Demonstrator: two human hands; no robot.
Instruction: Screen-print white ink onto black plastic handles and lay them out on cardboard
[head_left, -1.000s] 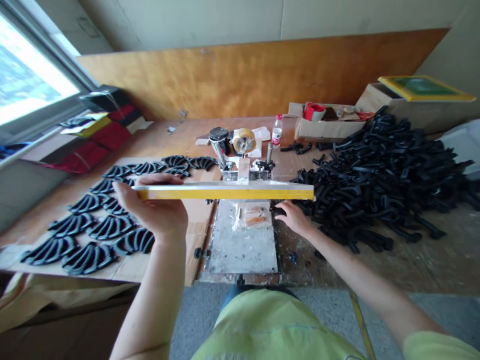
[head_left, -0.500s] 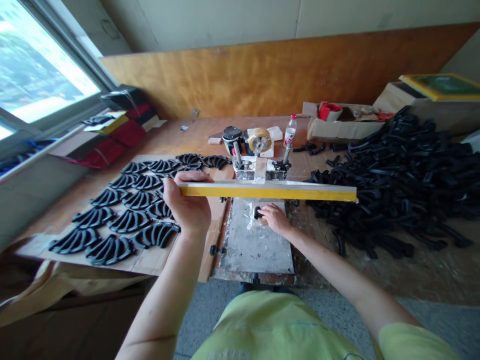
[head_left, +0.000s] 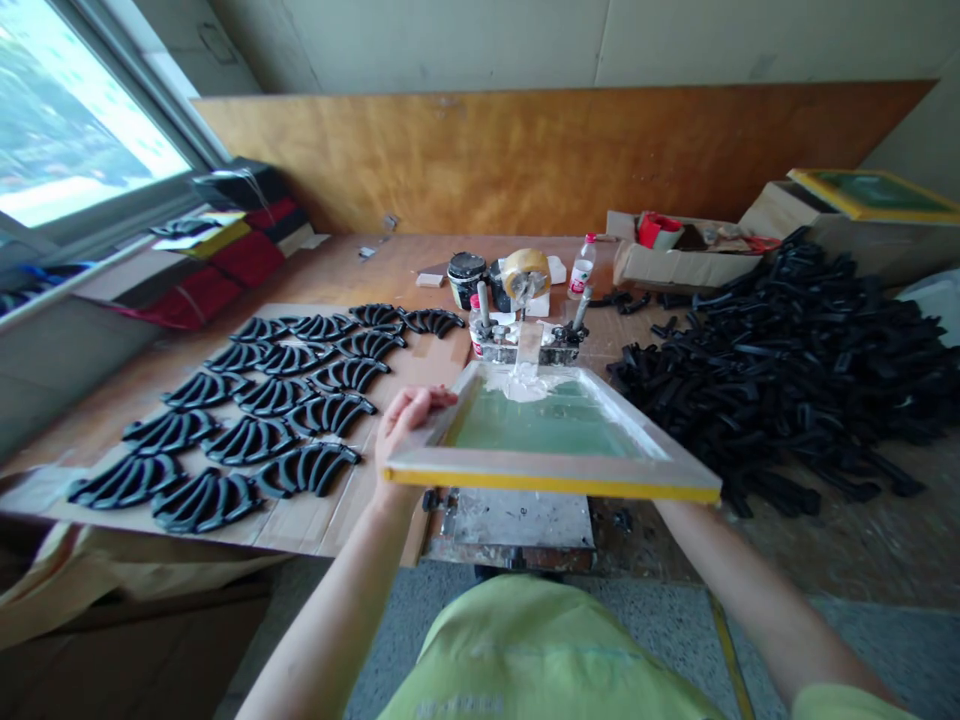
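Note:
My left hand is closed on the left side of a screen printing frame, with yellow tape along its front edge. The frame tilts down towards me over a grey metal base plate, and its back end is at a clamp with two upright posts. White paste lies at the back of the green mesh. My right forearm reaches under the frame's right front corner. The frame hides my right hand, so its fingers and anything in them cannot be seen.
Black curved handles lie in fanned rows on cardboard at left. A big heap of loose black handles covers the right side. Behind the clamp stand a black tub, a tape roll and a bottle. An open carton stands farther right.
My right hand moved from the heap's edge onto the base plate with a black handle, and is now hidden. My left hand has lowered the frame's front edge, so the mesh shows.

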